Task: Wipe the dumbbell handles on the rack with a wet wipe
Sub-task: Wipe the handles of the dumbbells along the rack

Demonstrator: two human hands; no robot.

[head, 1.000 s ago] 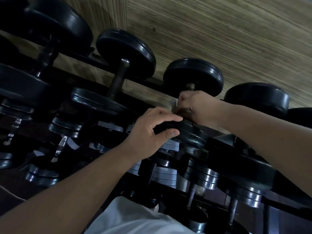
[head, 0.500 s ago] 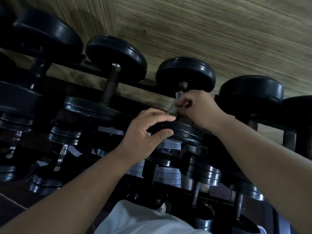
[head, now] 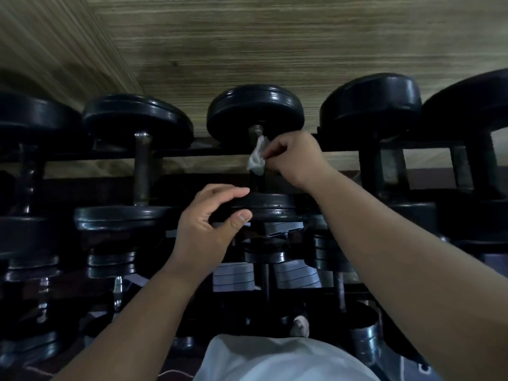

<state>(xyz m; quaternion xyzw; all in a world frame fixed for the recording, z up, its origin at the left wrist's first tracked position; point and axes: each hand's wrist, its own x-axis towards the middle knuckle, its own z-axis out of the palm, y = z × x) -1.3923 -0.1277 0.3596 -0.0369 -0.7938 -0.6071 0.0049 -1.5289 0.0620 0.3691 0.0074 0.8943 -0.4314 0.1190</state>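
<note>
Right hand pinches crumpled wipe against upper end of handle of top-row dumbbell, so cloth wraps the bar; left hand, fingers and thumb curled round near plate, likely steadies it against rolling on rack.

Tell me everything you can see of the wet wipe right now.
The wet wipe is a small whitish, crumpled wad, soft and cloth-like. The right hand pinches its right edge with curled fingertips. It hangs roughly upright against the handle of the middle top-row dumbbell, its upper tip touching the handle below the far plate. Whether it wraps the handle cannot be told.
</note>
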